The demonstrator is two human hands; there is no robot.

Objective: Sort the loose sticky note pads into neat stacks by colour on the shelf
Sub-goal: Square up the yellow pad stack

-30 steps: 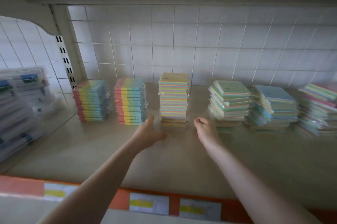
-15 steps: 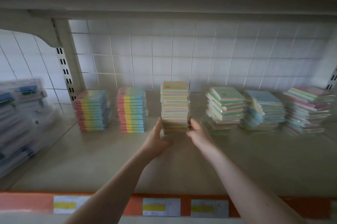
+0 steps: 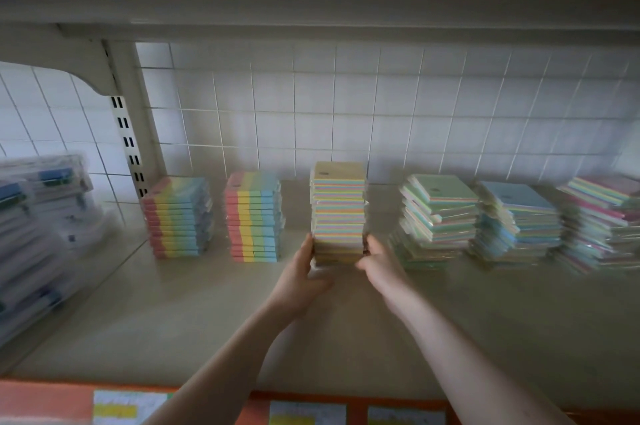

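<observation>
Beige shelf: six sticky-note stacks in row at back; clear plastic packs far left.

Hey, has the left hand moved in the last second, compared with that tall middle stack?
Yes. The left hand has closed in rightward on the tall middle stack. It was clear of the stack's lower left corner and now presses against its left side near the base.

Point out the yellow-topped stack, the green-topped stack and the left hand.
yellow-topped stack (image 3: 337,208), head view, front face.
green-topped stack (image 3: 446,187), head view, top pad.
left hand (image 3: 300,275), head view, back of hand.
</observation>
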